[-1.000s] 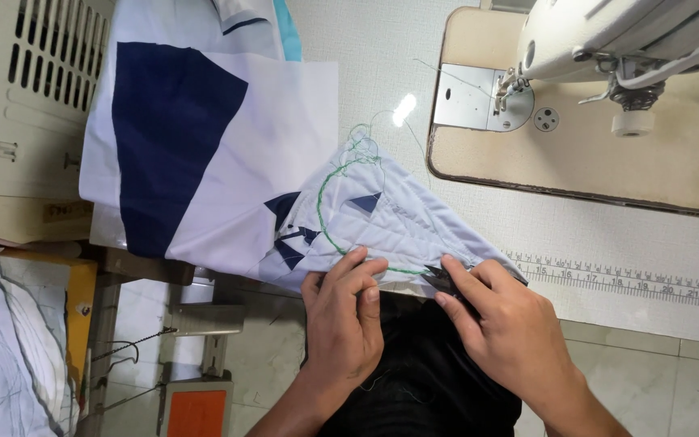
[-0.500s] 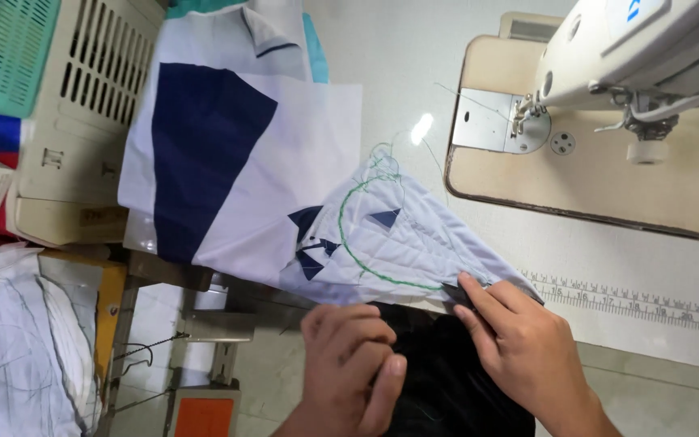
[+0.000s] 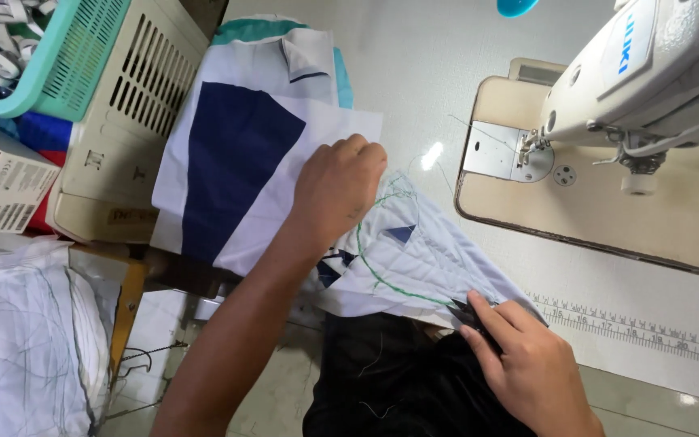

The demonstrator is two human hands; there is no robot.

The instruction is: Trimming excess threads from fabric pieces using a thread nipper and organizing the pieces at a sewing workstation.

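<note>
White quilted fabric piece (image 3: 422,259) with navy triangles and a green chalk-like curve lies on the sewing table (image 3: 414,73), near edge hanging toward the lap.

Change vs 1 s ago: then both hands sat side by side at the near hem. 0.5 s ago the left was already lifting off. Now the left hand (image 3: 337,190) has gone up and forward, knuckles up, fingers curled loosely, resting on the stack of white-and-navy panels (image 3: 236,170) where it meets the quilted piece. Cannot tell if it pinches anything, fingertips are hidden under the hand.

Right hand (image 3: 527,368) has not moved: thumb and forefinger clamped on the dark near corner of the quilted piece, at the table edge.

Reading: hem end stays anchored by 1 hand, far end now under the other, so the piece is spanned between 2 points rather than bunched at 1.

Camera also shifted: more of the white sewing machine (image 3: 641,73) and its needle plate (image 3: 499,154) in view, plus a teal basket (image 3: 74,57) and cream crate (image 3: 135,113) on the left. Printed ruler strip (image 3: 641,328) runs just beyond the right hand.
</note>
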